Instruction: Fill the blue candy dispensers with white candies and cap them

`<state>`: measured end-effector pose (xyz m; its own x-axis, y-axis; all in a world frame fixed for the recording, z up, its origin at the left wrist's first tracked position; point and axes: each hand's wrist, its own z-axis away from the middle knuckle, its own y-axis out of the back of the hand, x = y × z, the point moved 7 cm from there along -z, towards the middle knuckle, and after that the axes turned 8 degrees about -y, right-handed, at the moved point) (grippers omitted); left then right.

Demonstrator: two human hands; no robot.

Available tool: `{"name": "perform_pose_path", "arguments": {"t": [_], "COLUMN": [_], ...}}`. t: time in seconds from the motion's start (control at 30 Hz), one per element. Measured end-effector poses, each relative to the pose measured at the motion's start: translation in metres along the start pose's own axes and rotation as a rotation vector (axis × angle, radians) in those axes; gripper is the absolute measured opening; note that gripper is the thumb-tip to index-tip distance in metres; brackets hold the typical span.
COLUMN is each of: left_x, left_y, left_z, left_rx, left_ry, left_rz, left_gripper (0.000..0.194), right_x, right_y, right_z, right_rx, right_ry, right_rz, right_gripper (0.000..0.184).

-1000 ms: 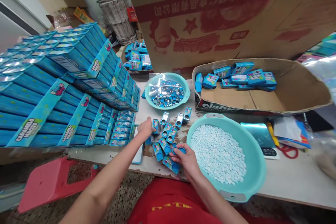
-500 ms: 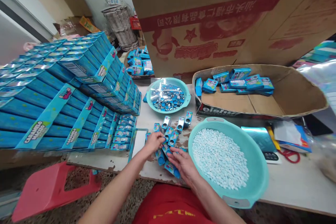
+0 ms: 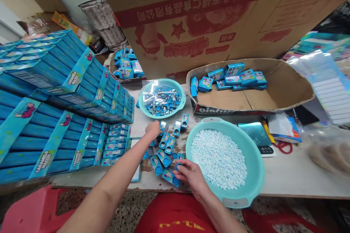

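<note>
Just left of the fingers of the left hand (image 3: 153,129), a narrow strip of bare tabletop (image 3: 136,129) lies open before the stacked blue packs (image 3: 94,89), while the small bowl (image 3: 179,111) blocks the way beyond them. Loose tins (image 3: 164,140) crowd the gap toward the right hand (image 3: 194,178), whose fingers have the large basin (image 3: 258,174) close on their right.

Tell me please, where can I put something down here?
Bare table lies right of the candy basin, before the red scissors; the carton is free at its right end. Blue containers crowd the space between left hand and right hand.
</note>
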<state>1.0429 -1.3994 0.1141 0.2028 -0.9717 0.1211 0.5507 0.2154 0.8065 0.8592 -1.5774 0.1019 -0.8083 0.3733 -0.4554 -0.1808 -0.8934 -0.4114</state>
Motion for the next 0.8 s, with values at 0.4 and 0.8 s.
{"name": "perform_pose_path", "arguments": {"t": [0.4,0.8], "left_x": [0.018,-0.014], "left_y": [-0.086,-0.037], "left_z": [0.135,0.064], "left_rx": [-0.125,0.063], "left_ry": [-0.36,-0.081], "left_rz": [0.826,0.272], "left_gripper": [0.033,0.03], "right_x": [-0.01,0.0], "right_y": [-0.008,0.001], "right_z": [-0.013,0.0], "right_rx": [0.055,0.038], "right_ry": [0.126,0.118], "right_rz": [0.068,0.128], "right_gripper": [0.058,0.074]}}
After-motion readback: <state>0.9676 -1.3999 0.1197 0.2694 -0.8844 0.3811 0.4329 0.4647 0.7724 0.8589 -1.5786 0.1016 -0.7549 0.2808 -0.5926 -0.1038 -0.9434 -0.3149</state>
